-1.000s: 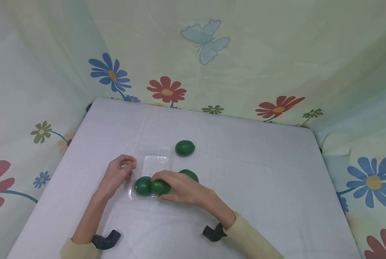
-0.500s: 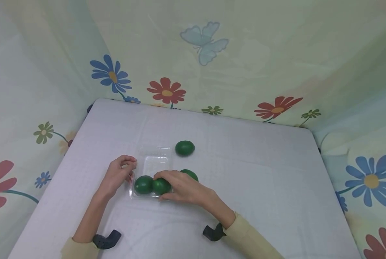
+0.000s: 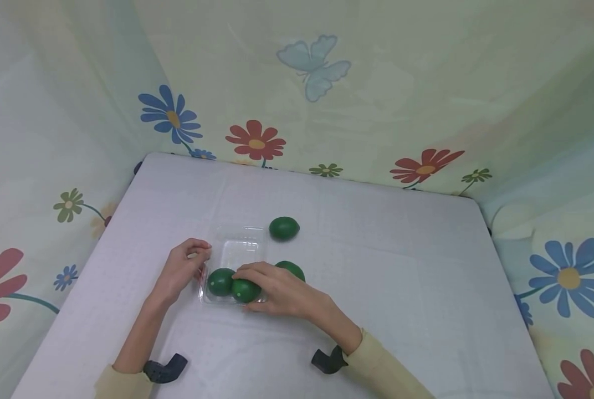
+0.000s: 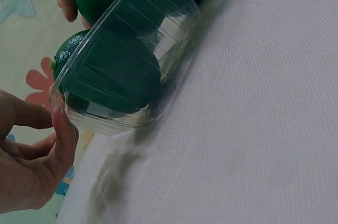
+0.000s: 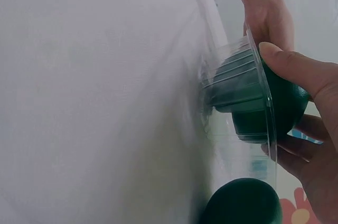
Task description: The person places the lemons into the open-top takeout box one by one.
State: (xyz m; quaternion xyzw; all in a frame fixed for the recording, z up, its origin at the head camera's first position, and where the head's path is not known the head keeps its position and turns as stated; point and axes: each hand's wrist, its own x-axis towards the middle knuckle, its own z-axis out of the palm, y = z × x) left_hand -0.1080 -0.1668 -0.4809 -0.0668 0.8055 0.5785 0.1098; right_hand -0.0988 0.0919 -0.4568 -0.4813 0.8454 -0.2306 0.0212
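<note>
A clear plastic container [image 3: 239, 246] stands on the white table, left of the middle. My left hand [image 3: 179, 270] pinches its left rim between thumb and finger, as the left wrist view shows up close. One dark green lime [image 3: 220, 282] lies in the near left part of the container. Beside it, my right hand [image 3: 282, 291] grips a second lime [image 3: 246, 290] from the right, its thumb on the near side. In the right wrist view this lime [image 5: 288, 102] sits partly below the container's rim. The container's floor beneath the limes is hidden.
Another lime [image 3: 284, 228] rests on the table right of the container's far end. Behind my right hand is one more lime [image 3: 292, 270], partly hidden. A patterned curtain [image 3: 367, 100] rises behind the table [image 3: 402, 266]. Dark curved pieces [image 3: 166, 368] are at both wrists.
The lime in my right hand has shifted slightly toward the near side and turned a little. The lime beside it has moved slightly away from me. My left hand stays at the rim.
</note>
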